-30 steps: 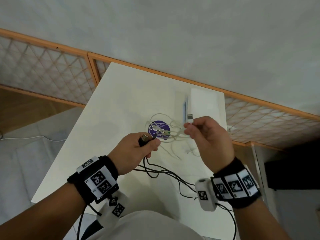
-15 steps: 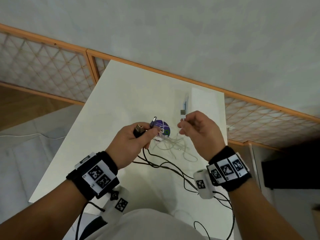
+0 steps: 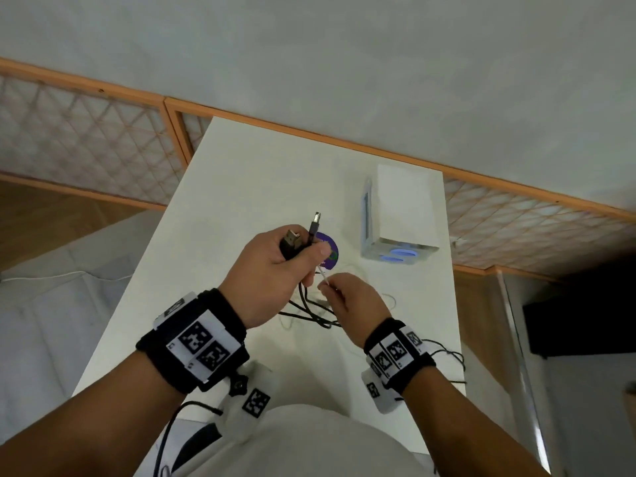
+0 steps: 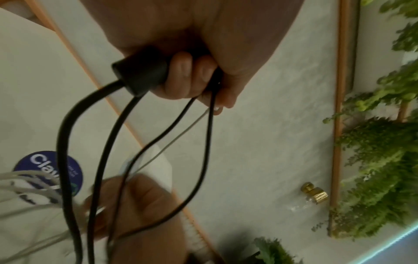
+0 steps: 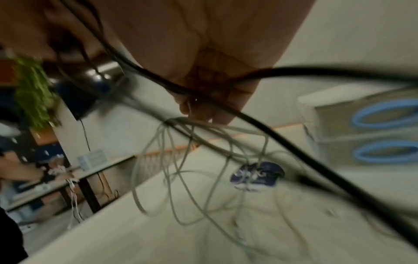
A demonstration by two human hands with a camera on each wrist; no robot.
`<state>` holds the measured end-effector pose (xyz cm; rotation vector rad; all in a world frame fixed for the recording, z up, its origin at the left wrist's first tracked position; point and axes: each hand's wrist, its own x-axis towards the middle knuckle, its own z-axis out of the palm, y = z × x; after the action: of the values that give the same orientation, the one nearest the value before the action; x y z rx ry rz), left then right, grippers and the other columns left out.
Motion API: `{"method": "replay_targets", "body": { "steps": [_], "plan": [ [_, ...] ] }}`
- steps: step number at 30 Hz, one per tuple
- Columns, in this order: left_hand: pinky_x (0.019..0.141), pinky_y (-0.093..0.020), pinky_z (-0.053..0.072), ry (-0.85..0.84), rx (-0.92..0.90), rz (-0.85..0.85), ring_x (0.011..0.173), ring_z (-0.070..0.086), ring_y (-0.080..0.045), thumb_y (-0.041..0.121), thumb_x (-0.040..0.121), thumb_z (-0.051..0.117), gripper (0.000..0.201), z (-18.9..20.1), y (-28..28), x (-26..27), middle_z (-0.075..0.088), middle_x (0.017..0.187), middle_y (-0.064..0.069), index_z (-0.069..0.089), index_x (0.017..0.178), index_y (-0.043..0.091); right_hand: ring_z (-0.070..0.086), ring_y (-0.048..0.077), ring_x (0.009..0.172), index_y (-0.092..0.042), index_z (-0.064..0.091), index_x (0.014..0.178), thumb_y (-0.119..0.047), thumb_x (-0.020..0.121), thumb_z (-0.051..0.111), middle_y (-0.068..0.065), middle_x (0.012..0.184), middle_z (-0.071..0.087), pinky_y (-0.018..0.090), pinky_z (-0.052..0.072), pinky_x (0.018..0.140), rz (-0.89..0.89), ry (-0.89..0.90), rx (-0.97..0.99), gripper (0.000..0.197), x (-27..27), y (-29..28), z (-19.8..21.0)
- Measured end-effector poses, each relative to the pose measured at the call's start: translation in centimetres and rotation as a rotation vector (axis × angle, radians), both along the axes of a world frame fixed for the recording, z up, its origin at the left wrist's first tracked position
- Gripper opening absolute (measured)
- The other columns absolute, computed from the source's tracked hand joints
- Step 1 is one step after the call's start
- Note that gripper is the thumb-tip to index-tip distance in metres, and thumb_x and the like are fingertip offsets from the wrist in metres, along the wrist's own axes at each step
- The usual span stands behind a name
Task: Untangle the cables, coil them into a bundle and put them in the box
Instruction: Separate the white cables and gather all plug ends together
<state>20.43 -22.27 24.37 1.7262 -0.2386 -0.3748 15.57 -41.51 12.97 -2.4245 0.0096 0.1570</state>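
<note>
My left hand (image 3: 304, 258) is raised over the white table (image 3: 213, 215) and grips a black cable (image 3: 311, 313) by its ends. Two black USB plugs (image 3: 292, 237) stick up out of the fist. In the left wrist view the fingers (image 4: 192, 78) curl round a thick black plug (image 4: 142, 76), and black loops (image 4: 65, 142) hang below. My right hand (image 3: 327, 285) pinches a thin white cable (image 3: 324, 274) just under the left hand. Its white loops (image 5: 181, 169) hang down to the table. The white box (image 3: 402, 208) stands at the far right.
A round purple sticker (image 3: 330, 254) lies on the table behind my left hand. Loose white cable (image 3: 389, 299) lies to the right of my right hand. An orange wooden lattice rail (image 3: 103, 142) runs behind the table. The table's right edge (image 3: 451, 270) is close to the box.
My right hand has come down and left from beside the box to just under my left hand, and pinches the white cable lower down. My left hand has lifted the black plugs higher.
</note>
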Motion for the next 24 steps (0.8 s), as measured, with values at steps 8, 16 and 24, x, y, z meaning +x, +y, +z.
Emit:
{"method": "replay_targets", "body": {
  "steps": [8,16,24],
  "plan": [
    [0.056,-0.015,0.043,-0.061,-0.207,-0.081,0.048,0.05,-0.009,0.024,0.086,0.076,0.02,4.5,0.7,-1.7,0.059,0.051,0.005,0.077,0.086,0.004,0.064,0.025,0.096,-0.023,0.068,0.109,-0.042,0.103,0.053,0.002,0.098,0.062,0.034,0.051,0.082,-0.033,0.187,-0.263,0.026,-0.6,-4.2,-6.1],
    [0.054,-0.024,0.039,-0.124,-0.284,-0.036,0.047,0.041,-0.012,0.034,0.088,0.078,0.013,6.4,1.7,-2.4,0.05,0.049,0.005,0.081,0.086,0.021,0.062,0.033,0.112,-0.013,0.067,0.118,-0.038,0.106,0.046,0.014,0.12,0.064,0.039,0.049,0.092,-0.081,0.383,-0.351,0.034,0.7,-6.5,-4.1],
    [0.047,-0.019,0.035,0.002,-0.018,0.049,0.049,0.042,-0.013,0.049,0.082,0.065,0.044,2.3,2.2,-0.8,0.052,0.052,0.005,0.072,0.089,0.006,0.06,0.014,0.064,-0.016,0.064,0.095,-0.032,0.104,0.055,-0.004,0.081,0.067,0.03,0.049,0.063,-0.168,-0.321,-0.095,0.021,2.2,-3.7,11.1]
  ]
}}
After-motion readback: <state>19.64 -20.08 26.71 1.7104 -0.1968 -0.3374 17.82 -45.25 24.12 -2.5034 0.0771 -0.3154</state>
